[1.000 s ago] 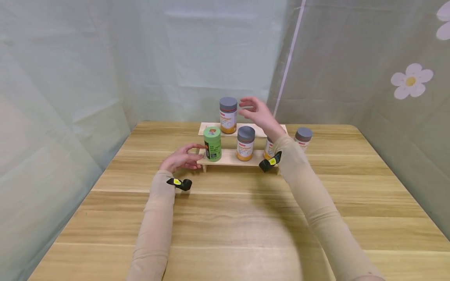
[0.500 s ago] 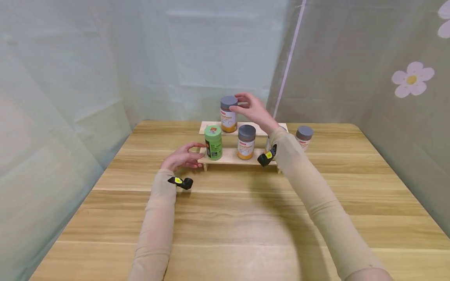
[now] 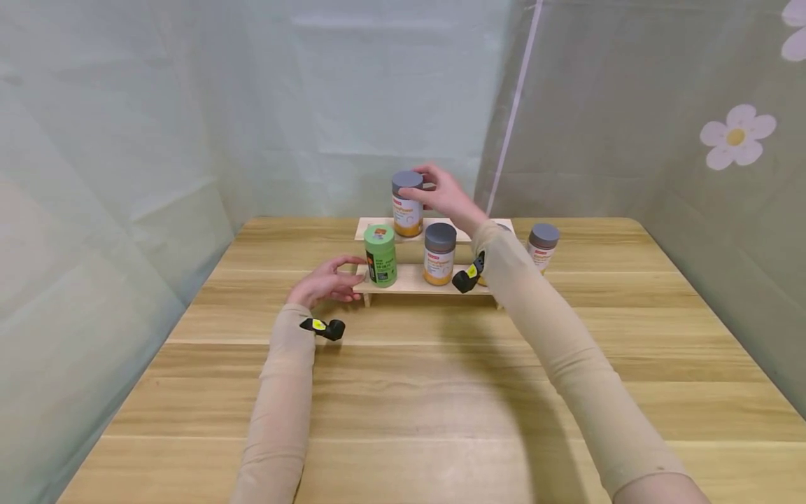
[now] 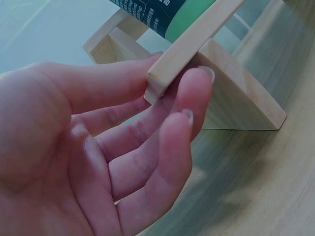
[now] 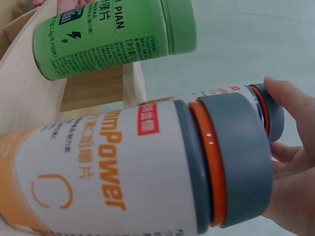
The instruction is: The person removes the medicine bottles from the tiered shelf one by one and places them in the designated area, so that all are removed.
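Note:
A two-step wooden rack (image 3: 409, 278) stands on the table. My left hand (image 3: 324, 281) grips the left end of its lower board; in the left wrist view the thumb lies over the board end (image 4: 189, 46) and fingers curl beneath. Beside that hand, a green bottle (image 3: 381, 260) stands upright on the lower step. On the upper step my right hand (image 3: 446, 194) holds a grey-lidded supplement bottle (image 3: 407, 215) by its lid, thumb in front. The right wrist view shows this bottle's lid (image 5: 275, 115) against the thumb, partly behind a nearer supplement bottle (image 5: 123, 172).
On the lower step stand a middle supplement bottle (image 3: 439, 262) and another mostly hidden behind my right wrist. A further supplement bottle (image 3: 542, 246) stands to the right of the rack. A pale curtain (image 3: 378, 105) hangs behind the wooden table (image 3: 390, 392).
My right hand has moved left from beside the upper supplement bottle and taken hold of its lid. The left hand stays at the rack's end. The bottles stand where they were.

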{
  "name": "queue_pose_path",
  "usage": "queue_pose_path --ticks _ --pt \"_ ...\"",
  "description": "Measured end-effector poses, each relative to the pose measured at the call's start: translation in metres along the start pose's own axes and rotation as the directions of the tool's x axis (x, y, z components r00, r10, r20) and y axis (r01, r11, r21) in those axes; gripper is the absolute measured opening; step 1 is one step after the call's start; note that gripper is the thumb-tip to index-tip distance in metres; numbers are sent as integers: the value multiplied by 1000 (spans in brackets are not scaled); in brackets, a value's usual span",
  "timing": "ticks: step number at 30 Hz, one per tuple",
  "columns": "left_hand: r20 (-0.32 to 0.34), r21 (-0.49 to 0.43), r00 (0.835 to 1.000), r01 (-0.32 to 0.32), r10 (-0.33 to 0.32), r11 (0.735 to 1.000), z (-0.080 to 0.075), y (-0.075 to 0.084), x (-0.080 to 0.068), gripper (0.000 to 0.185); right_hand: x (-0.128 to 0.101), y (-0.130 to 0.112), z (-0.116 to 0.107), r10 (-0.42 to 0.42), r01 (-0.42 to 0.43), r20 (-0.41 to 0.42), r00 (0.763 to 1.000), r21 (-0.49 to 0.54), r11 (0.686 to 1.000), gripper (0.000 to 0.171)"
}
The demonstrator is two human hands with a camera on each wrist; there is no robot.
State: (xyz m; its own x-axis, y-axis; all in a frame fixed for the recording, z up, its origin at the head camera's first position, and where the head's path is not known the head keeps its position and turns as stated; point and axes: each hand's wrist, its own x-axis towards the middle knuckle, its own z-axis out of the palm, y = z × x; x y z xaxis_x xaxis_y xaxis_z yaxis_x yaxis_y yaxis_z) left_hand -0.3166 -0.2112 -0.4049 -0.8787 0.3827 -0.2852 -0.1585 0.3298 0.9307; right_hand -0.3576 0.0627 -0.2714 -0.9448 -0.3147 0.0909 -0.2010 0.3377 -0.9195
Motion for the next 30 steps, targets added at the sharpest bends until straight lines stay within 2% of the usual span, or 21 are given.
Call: queue_pose_path --ticks 16,24,30 --pt "-10 9 1000 9 -9 1000 -1 3 -3 57 0 -1 3 19 -19 0 1000 28 999 63" --pt "-12 -2 1000 16 -16 1000 -1 1 -3 55 -2 -8 10 33 -33 18 999 -9 999 71" --pt "-3 -7 1000 12 -12 1000 1 2 -5 56 0 -9 14 33 -33 -4 999 -32 999 65"
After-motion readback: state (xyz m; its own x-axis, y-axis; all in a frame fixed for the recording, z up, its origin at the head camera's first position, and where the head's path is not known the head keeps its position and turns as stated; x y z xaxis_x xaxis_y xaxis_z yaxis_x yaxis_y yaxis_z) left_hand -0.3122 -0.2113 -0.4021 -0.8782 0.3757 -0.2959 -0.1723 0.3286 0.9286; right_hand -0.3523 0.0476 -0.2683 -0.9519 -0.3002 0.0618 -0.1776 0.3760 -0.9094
